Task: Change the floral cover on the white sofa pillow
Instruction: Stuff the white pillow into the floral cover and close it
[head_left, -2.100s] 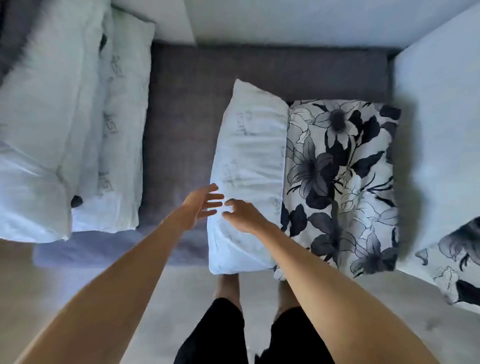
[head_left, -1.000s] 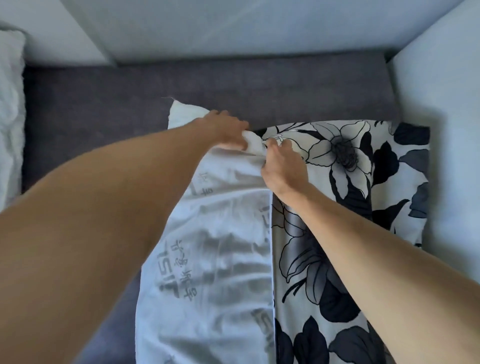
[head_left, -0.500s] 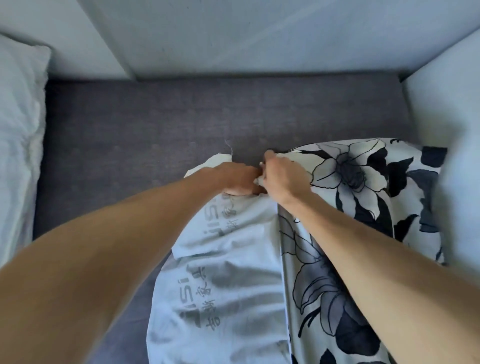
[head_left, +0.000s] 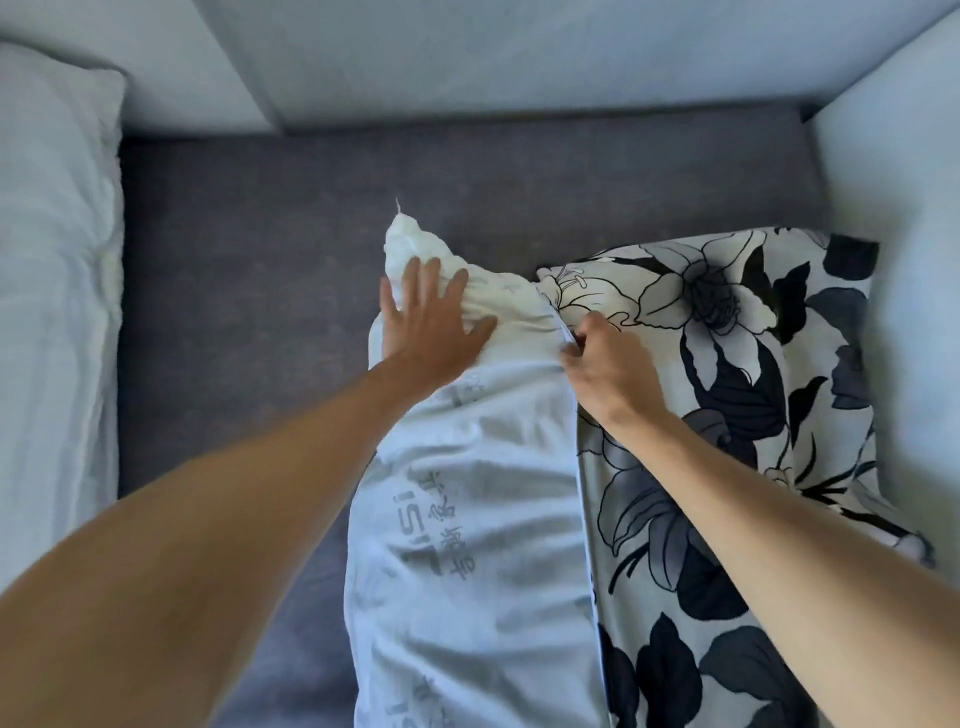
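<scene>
The white fabric pillow with grey printed lettering (head_left: 467, 519) lies on the grey sofa seat (head_left: 249, 291). The left hand (head_left: 428, 322) presses flat on its far end, fingers spread. Just right of the pillow, the right hand (head_left: 605, 364) pinches the edge of the black-and-white floral cover (head_left: 727, 364).

- white pillow (head_left: 467, 519): half out of cover, faint grey print, creased, lying lengthwise on grey sofa seat, far corner poking up
- floral cover (head_left: 727, 415): black/grey/cream flowers, rumpled, on pillow's right half, opening edge along pillow's middle
</scene>
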